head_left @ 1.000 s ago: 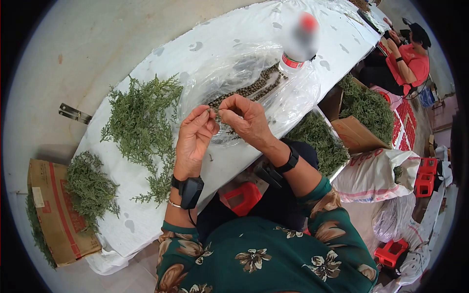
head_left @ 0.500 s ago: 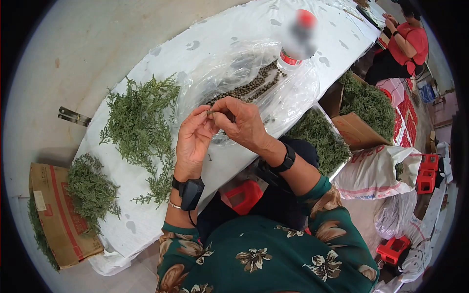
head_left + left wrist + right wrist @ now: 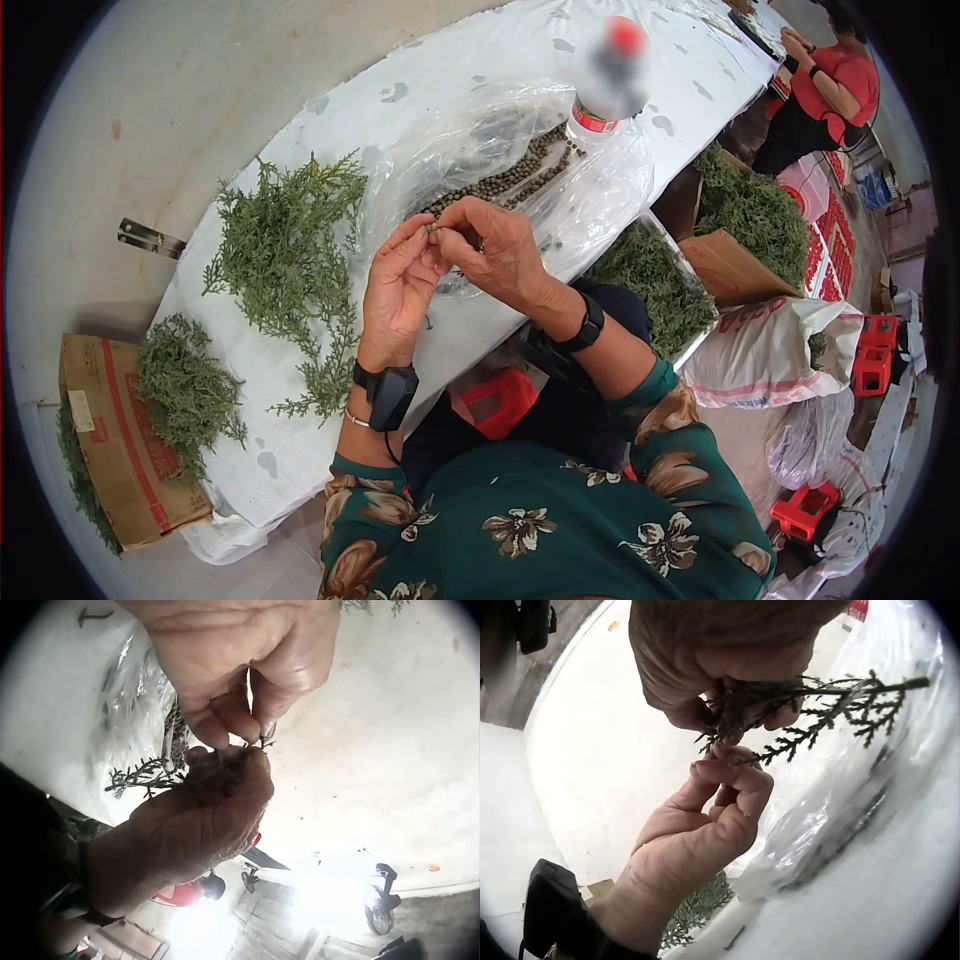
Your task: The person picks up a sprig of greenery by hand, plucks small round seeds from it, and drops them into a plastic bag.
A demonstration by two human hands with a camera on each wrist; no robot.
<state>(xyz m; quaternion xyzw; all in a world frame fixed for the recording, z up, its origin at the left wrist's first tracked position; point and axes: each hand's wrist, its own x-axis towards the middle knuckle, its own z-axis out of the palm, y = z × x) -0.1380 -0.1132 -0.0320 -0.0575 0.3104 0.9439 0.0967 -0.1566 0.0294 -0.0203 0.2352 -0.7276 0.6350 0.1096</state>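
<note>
A small green sprig (image 3: 832, 705) runs through my right hand (image 3: 505, 257), whose fingers are curled round it; its cut stem sticks out in the right wrist view. In the left wrist view leafy tips of the sprig (image 3: 142, 776) show beside the right hand (image 3: 202, 825). My left hand (image 3: 397, 295) pinches the sprig's tip end between thumb and fingers, touching the right fingertips. A small round bead (image 3: 432, 229) shows between the two hands. Behind them, many brown beads (image 3: 500, 184) lie in rows on a clear plastic bag (image 3: 420, 160).
On the white-covered table (image 3: 250, 400) are a green sprig pile (image 3: 285, 240), a smaller pile (image 3: 185, 385) and a red-capped bottle (image 3: 592, 122). Boxes of greenery (image 3: 650, 290), a white sack (image 3: 770, 350) and red stools (image 3: 803, 513) stand on the right. Another person (image 3: 835, 90) sits beyond.
The two hands stay together with only small shifts of the fingers. The other person at the far right has changed posture, turning and bringing their hands up.
</note>
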